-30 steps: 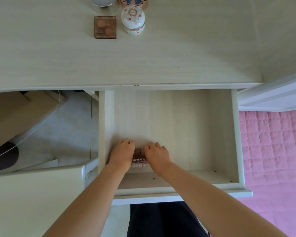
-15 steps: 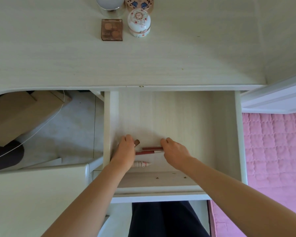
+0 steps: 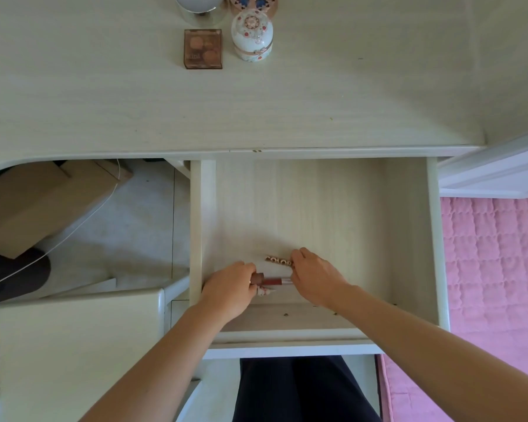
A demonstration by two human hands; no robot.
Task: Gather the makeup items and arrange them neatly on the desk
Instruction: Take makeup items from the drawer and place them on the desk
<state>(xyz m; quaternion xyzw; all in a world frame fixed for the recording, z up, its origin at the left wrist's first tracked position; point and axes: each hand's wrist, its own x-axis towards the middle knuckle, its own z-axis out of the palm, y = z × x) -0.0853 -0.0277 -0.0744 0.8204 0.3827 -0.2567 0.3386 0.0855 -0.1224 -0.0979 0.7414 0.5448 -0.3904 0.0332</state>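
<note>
Drawer (image 3: 409,239): pulled out below the desk (image 3: 317,102); both hands work at its near left part.
Left hand (image 3: 229,292): fingers curled round the capped end of a red tube (image 3: 272,281); a small white stick (image 3: 264,291) pokes out just below it, whether gripped I cannot tell.
Right hand (image 3: 313,275): fingertips pinch the right end of a lettered tube (image 3: 278,261), and seem to touch the red tube's right end.
Axes: all three lie left to right, side by side, between the hands.
Nearer hand: each holds its own end, so lifting straight up towards the desk looks the likely move.
Desk items: palette (image 3: 203,48) and jar (image 3: 252,35) sit at the far edge, well apart from the drawer.
</note>
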